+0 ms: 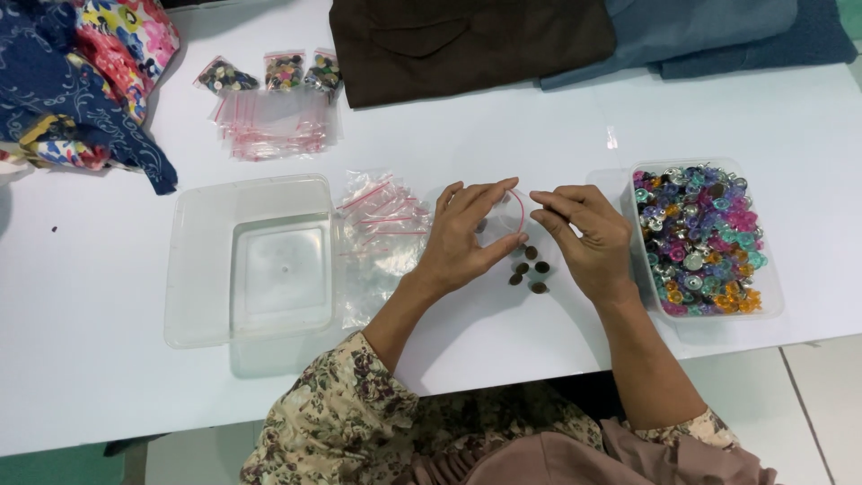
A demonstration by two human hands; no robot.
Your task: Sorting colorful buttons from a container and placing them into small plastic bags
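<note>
Five brown buttons are counted on the desk between two hands. Three filled zip bags are seen at eleven o'clock, two plastic tubs are counted, one empty and one full of coloured buttons, and two piles of empty bags.

A sewing or garment workshop: folded fabrics along the white table, a tub of coloured buttons, and stacks of small zip bags
</note>
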